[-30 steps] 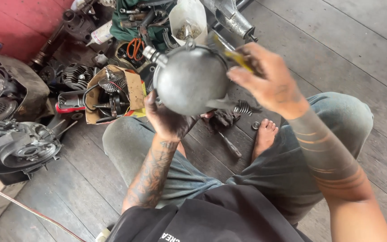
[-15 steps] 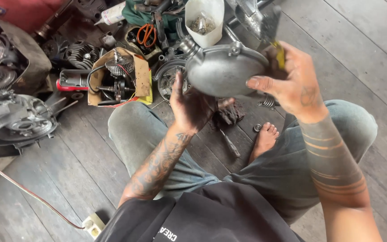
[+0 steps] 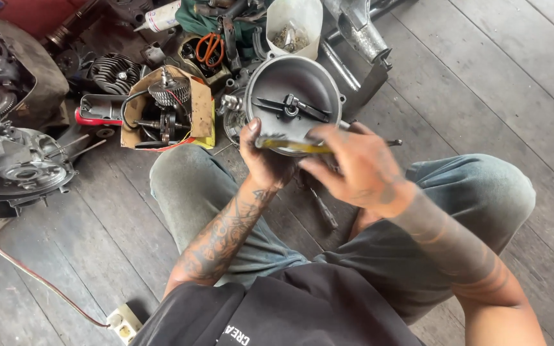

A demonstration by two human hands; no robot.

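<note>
I sit cross-legged on a wooden floor. My left hand (image 3: 265, 160) grips the lower edge of a round grey metal engine cover (image 3: 293, 96), tilted so its hollow inside with a black lever faces me. My right hand (image 3: 354, 170) holds a yellow-handled tool (image 3: 286, 145) laid across the cover's lower rim; the hand is blurred with motion.
A cardboard box (image 3: 165, 109) of gears and shafts lies left of the cover. An engine casing (image 3: 14, 163) sits at far left. A white plastic container (image 3: 293, 25) of small parts, orange-handled pliers (image 3: 209, 46) and a screwdriver (image 3: 322, 206) lie nearby. A power strip (image 3: 123, 322) is at lower left.
The cover has been turned over, from its domed outside to its hollow inside facing me. My right hand came down from the cover's right edge to its lower rim with the yellow tool.
</note>
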